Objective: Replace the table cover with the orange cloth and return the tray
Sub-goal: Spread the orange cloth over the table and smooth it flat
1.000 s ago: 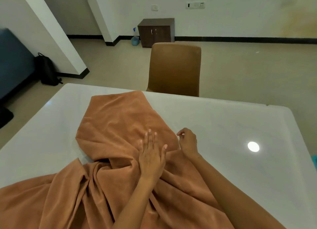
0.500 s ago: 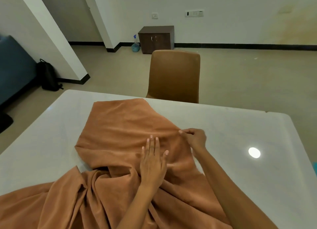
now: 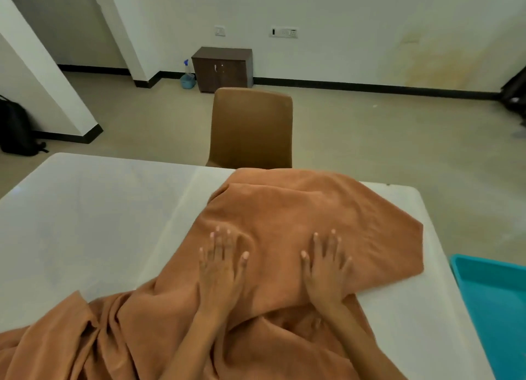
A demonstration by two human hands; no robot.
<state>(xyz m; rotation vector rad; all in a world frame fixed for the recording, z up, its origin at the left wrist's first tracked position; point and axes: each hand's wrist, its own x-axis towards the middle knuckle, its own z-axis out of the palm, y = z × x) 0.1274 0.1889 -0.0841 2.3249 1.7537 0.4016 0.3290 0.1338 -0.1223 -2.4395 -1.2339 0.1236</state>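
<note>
Since the earlier frame, the right hand [image 3: 326,271] has let go of its pinch on the cloth edge and now lies flat, while the orange cloth [image 3: 284,223] has spread toward the table's far edge and right side. Both hands press palm-down on the cloth with fingers spread, gripping nothing; the left hand [image 3: 220,268] sits just left of the right. Bunched folds of cloth trail off the white table [image 3: 85,223] at its near edge. A teal tray [image 3: 495,302] rests beyond the table's right edge, apart from the cloth. A brown chair [image 3: 252,129] stands at the table's far side.

Both hands [image 3: 273,271] flat on orange cloth [image 3: 299,217].
</note>
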